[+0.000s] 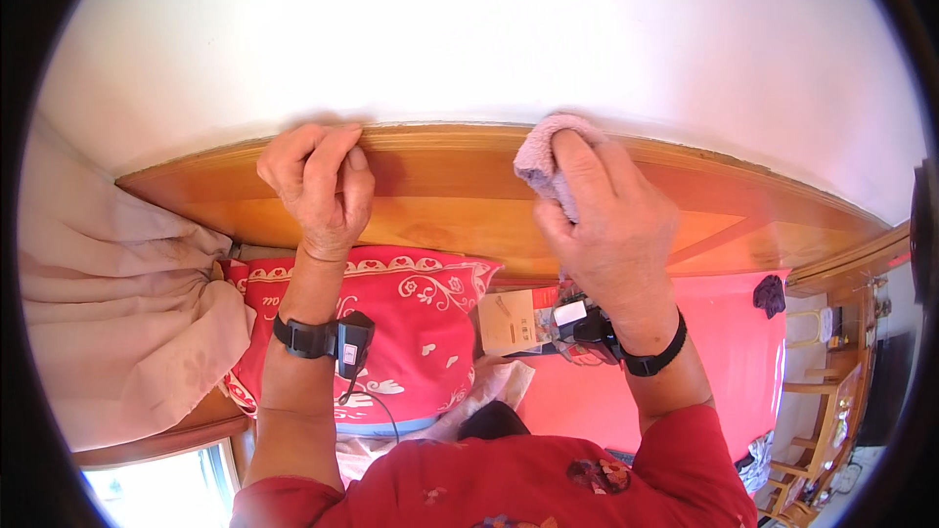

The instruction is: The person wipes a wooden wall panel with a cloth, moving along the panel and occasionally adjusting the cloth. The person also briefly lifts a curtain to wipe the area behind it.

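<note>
My right hand (609, 213) grips a folded pinkish-purple terry cloth (552, 154). The cloth is pressed on the top edge of a varnished wooden headboard (447, 180), where the board meets the white wall (455, 37). Farther left along the same edge is my left hand (323, 180), its fingers curled in with nothing visible in them. Whether its fingertips touch the board is unclear. Each wrist bears a black strap with a small device.
Below the headboard are a red patterned pillow (411, 308), a booklet (510, 319) and a bed with a pink sheet (719, 352). A pale curtain (132, 323) hangs at left above a window (161, 488). A dark crumpled cloth (769, 296) and wooden furniture (829, 418) are at right.
</note>
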`<state>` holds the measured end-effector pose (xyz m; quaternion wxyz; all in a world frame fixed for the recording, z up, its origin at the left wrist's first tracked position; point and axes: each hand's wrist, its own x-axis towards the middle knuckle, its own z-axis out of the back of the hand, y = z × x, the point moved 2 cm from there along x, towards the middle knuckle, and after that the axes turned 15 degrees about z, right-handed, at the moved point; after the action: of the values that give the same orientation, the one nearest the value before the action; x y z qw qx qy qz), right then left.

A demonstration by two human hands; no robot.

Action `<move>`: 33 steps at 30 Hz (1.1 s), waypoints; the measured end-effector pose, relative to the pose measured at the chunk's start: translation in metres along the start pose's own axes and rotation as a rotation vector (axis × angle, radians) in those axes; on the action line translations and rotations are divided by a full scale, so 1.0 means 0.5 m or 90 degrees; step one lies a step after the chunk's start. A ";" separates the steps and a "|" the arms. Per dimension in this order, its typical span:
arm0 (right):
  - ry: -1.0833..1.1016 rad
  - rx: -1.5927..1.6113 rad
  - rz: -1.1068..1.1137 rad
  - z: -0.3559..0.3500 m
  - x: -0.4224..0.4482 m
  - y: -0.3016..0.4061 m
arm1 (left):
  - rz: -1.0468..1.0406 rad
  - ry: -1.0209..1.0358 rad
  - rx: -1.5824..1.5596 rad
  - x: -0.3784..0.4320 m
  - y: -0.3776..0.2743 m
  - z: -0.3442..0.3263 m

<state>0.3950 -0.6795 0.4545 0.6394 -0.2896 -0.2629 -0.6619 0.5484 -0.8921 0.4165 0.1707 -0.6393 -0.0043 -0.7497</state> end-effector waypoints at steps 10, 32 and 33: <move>0.023 -0.270 -0.167 0.121 -0.118 -0.145 | 0.009 0.034 0.011 0.009 0.007 0.001; 0.001 -0.011 -0.445 0.208 -0.176 -0.233 | -0.007 -0.053 -0.060 0.018 0.002 -0.005; 0.036 -0.079 -0.496 0.201 -0.171 -0.229 | -0.009 -0.067 -0.055 0.017 0.001 -0.007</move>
<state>0.2864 -0.5430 0.4652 0.3286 -0.1882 -0.2946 -0.8774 0.5442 -0.8954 0.4239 0.1370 -0.6849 0.0145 -0.7155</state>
